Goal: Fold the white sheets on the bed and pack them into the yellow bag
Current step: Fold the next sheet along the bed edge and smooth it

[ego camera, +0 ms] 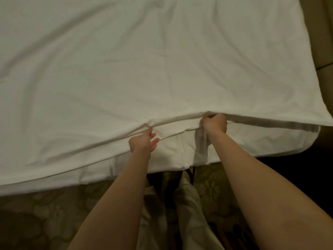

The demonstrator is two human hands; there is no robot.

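Note:
A large white sheet (pixel 144 60) lies spread over the bed and fills most of the view, with soft creases across it. Its near edge runs along the front of the bed. My left hand (pixel 143 141) pinches that edge between thumb and forefinger, the other fingers held straight. My right hand (pixel 214 123) grips the same edge in a fist a little further right, and a strip of white cloth hangs down below it. A second white layer (pixel 171 148) shows beneath the lifted edge. The yellow bag is not in view.
Patterned carpet (pixel 54 213) covers the floor in front of the bed. My legs in light trousers (pixel 189 204) stand close to the bed's front edge. A beige surface (pixel 322 33) shows at the far right past the bed's corner.

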